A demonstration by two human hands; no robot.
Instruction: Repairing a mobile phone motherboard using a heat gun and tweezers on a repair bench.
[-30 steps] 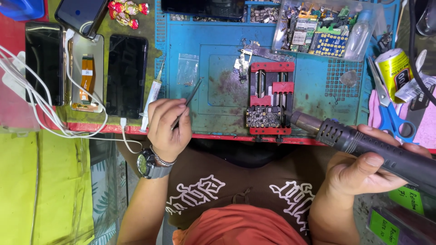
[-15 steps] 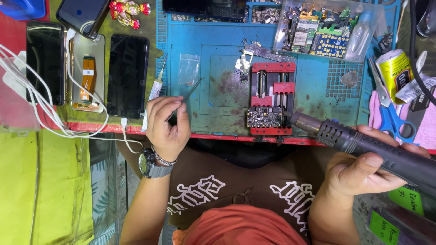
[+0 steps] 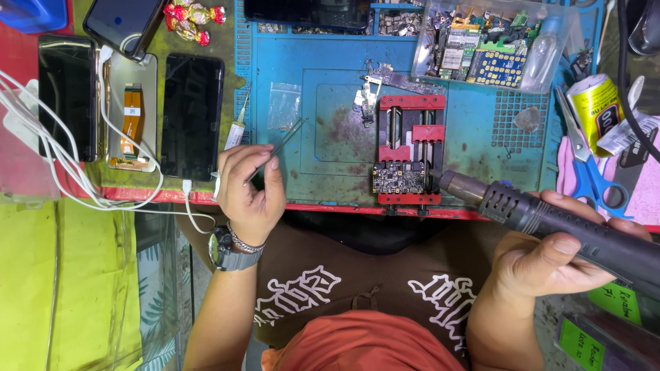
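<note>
While the hot-air gun (image 3: 550,223) is kept clasped in the right hand (image 3: 550,264), its nozzle just beside the circuit board (image 3: 399,177) clamped in the red holder (image 3: 411,148), the tweezers (image 3: 285,134) are pinched in the left hand (image 3: 249,189), whose fingers are now seen raised slightly higher over the blue mat (image 3: 330,103) than half a second ago.

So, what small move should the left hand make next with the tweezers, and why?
Probably bring the tweezers in the left hand rightward toward the circuit board. The right hand already aims the hot air gun nozzle beside that board, clamped in the red holder, while the tweezer tips hover apart from it over the blue mat.
</note>
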